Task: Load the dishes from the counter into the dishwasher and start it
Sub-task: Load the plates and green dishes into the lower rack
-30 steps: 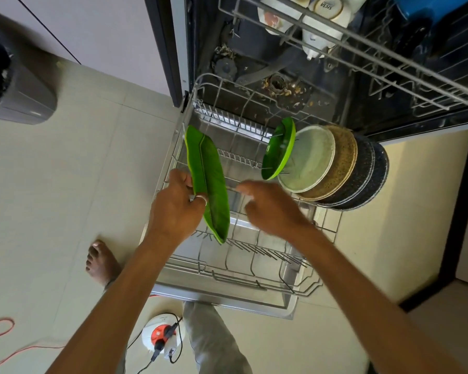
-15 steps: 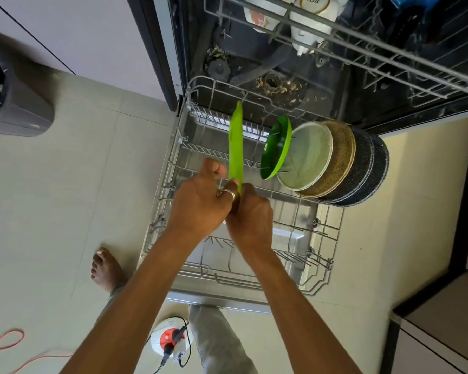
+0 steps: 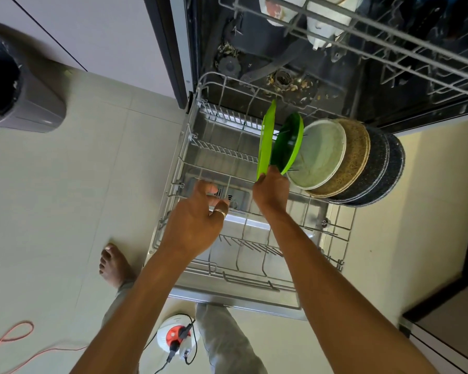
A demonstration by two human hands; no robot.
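Above the lower rack [image 3: 179, 163], the right hand [image 3: 272, 191] pinches the long green plate [image 3: 265, 141] upright beside the round green plate [image 3: 288, 143]; the left hand [image 3: 195, 225] hovers, fingers loosely curled, empty.

A single wide-angle camera worn on my head looks steeply down and a little forward, near above the pulled-out lower rack [image 3: 181, 160] of the open dishwasher [image 3: 335, 85], with tiled floor [image 3: 65, 198] filling the left side.

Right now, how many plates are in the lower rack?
6 at least, in a row: leaf-shaped plate held by the right hand, green round plate, pale plate, tan plate, dark speckled plate, outermost dark plate. Overlap may hide more.
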